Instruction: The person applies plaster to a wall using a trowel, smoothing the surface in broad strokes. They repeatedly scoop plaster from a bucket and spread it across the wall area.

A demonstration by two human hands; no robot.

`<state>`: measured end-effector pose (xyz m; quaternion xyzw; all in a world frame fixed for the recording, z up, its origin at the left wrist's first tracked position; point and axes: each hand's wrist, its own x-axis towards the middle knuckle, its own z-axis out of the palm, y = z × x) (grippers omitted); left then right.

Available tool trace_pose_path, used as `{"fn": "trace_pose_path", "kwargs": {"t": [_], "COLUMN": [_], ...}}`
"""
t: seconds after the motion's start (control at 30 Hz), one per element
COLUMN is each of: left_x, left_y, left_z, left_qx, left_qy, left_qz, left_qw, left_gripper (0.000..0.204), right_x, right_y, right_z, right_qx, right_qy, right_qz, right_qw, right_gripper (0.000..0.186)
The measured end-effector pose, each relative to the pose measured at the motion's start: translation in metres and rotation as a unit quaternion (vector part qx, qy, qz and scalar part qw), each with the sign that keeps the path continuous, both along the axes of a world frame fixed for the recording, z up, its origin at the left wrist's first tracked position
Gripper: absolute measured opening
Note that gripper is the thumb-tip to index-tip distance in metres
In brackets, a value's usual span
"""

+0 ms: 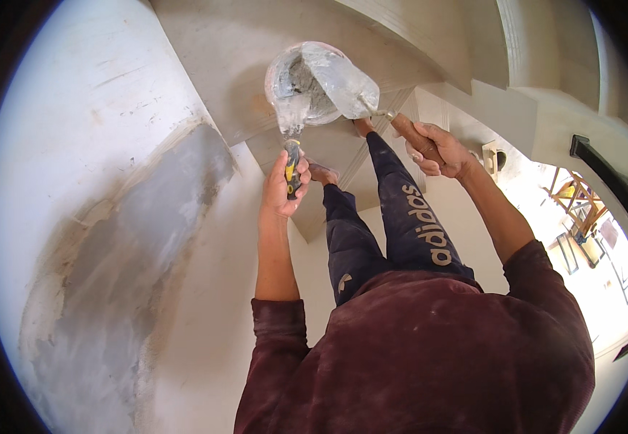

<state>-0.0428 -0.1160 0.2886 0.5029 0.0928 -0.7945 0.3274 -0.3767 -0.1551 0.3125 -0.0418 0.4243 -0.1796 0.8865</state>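
My left hand (285, 182) is closed round the black-and-yellow handle of a putty knife (292, 160), whose whitened blade reaches to the near left rim of a round bucket (272, 79). In my right hand (444, 152) is the brown wooden handle of a trowel (341, 78). The trowel's broad, plaster-smeared blade lies tilted over the right part of the bucket and hides some of the inside. Wet grey plaster (301, 76) shows in the bucket between the two blades. Whether the putty knife's tip touches the plaster, I cannot tell.
The bucket stands on a stair step (227, 43) before my bare feet (323, 173). More stairs (459, 36) curve up at the far right. A grey plaster patch (133, 239) covers part of the white wall on the left. A black rail (607, 177) and wooden frames (578, 202) are at the right.
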Motion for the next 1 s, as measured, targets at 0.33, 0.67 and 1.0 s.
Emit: {"fn": "trace_pose_path", "kwargs": {"t": [0.33, 0.67, 1.0], "left_x": [0.036, 0.041, 0.031], "left_y": [-0.029, -0.059, -0.054], "left_z": [0.023, 0.044, 0.059], "left_qx": [-0.105, -0.132, -0.200], "left_qy": [-0.048, 0.062, 0.082], "left_qz": [-0.278, -0.323, -0.280], "left_qw": [0.954, 0.935, 0.935], "left_gripper": [0.050, 0.057, 0.058], "right_x": [-0.023, -0.042, -0.066], "right_y": [-0.018, -0.022, -0.018], "right_z": [-0.032, -0.027, 0.029], "right_qx": [0.075, 0.127, 0.036], "right_qy": [-0.180, -0.235, -0.145], "right_qz": [0.019, 0.021, 0.073], "right_qw": [0.981, 0.963, 0.986], "right_gripper": [0.062, 0.068, 0.071]}}
